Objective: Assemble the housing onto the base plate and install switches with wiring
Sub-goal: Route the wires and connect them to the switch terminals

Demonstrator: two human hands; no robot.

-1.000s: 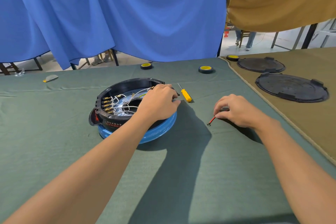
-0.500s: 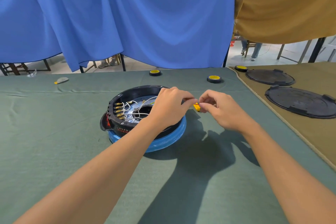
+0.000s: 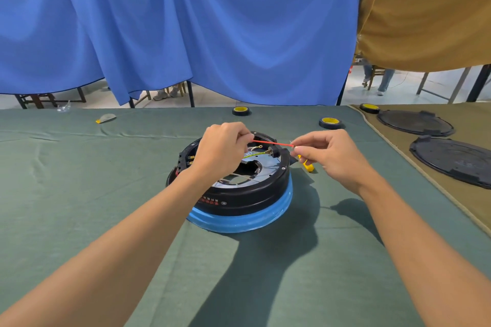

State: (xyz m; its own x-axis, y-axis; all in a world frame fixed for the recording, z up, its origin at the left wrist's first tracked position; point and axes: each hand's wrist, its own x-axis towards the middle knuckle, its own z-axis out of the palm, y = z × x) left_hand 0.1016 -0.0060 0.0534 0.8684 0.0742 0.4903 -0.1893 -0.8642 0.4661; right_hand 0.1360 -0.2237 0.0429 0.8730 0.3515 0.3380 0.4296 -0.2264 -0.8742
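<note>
Wire: you are stretching the red wire [image 3: 271,143] above the housing [image 3: 247,194] (axis left-right).
Hands: your left hand [image 3: 223,151], over the housing, and right hand [image 3: 326,156], beside it, are pinching the ends.

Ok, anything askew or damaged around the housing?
Nothing stands out. The black housing sits flat on the blue base, the red wire runs straight between left hand and right hand, and the yellow screwdriver lies beside the housing.

Red wire [image 3: 271,143], black housing [image 3: 247,194] on blue base [image 3: 239,220], green tablecloth [image 3: 79,180], blue curtain [image 3: 186,21]
</note>
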